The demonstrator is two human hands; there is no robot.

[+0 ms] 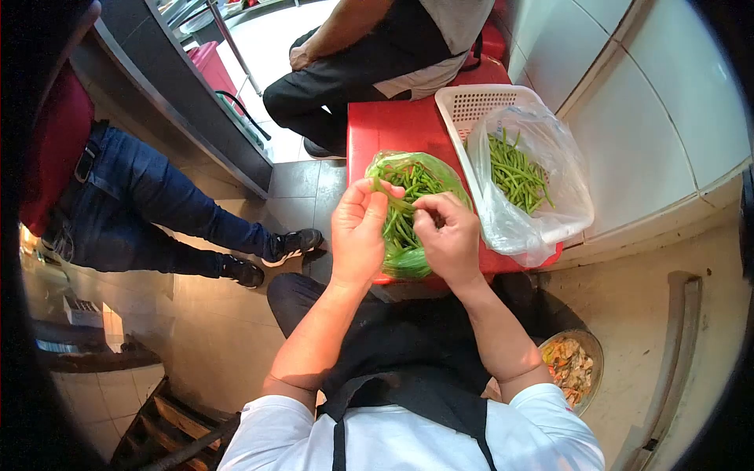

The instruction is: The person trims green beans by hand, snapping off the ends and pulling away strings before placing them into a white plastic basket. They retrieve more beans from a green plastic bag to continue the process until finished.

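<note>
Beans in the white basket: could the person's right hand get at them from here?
Probably yes: the right hand is close beside the basket, and the clear bag around those beans looks open on top, though the fingers seem busy with another bean.

Bright, whitest in the doorway at upper left, where the pale tiled floor (271,98) looks washed out. Warm orange tint on the left forearm (316,334), with a darker patch near the elbow; right forearm (503,330) less orange. Soft glare on the clear plastic bag (542,228) and glossy white wall tiles (644,118). Dark staircase (169,420) in shadow, lower left. Wide-angle bowing toward edges, black vignette at corners. Centre reasonably sharp, edges softer.
</note>
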